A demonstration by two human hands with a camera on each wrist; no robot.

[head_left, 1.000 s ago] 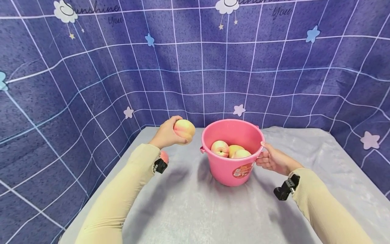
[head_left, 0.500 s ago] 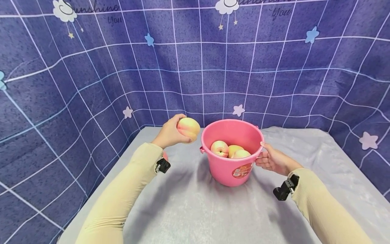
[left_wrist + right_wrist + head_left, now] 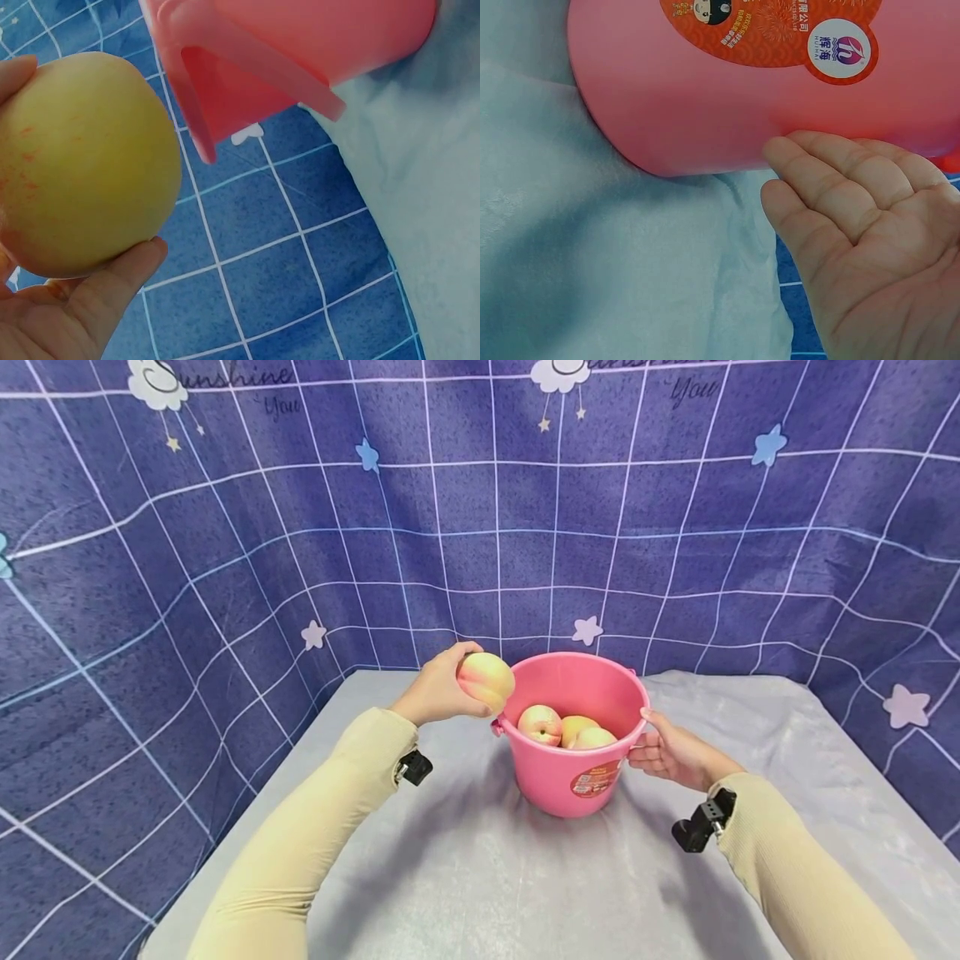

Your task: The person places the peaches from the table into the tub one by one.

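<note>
In the head view my left hand (image 3: 442, 687) holds a yellow and pink peach (image 3: 486, 682) at the left rim of the pink bucket (image 3: 566, 789), slightly above it. The left wrist view shows my thumb and fingers around this peach (image 3: 94, 161), with the bucket's side and handle beyond. Several more peaches (image 3: 541, 726) lie in the bucket. My right hand (image 3: 678, 753) grips the bucket's right rim, the thumb on top and the fingers against the outer wall. In the right wrist view those fingers (image 3: 832, 176) lie nearly straight along the bucket.
The bucket stands on a table under a grey cloth (image 3: 480, 885). A blue grid-patterned curtain (image 3: 450, 560) hangs close behind it and along the left side. A red label (image 3: 597, 779) is on the bucket's front.
My left hand has carried the peach rightward to the bucket's rim. A pinkish round thing behind the left wrist has gone out of sight behind the arm. The right hand and bucket stay put.
</note>
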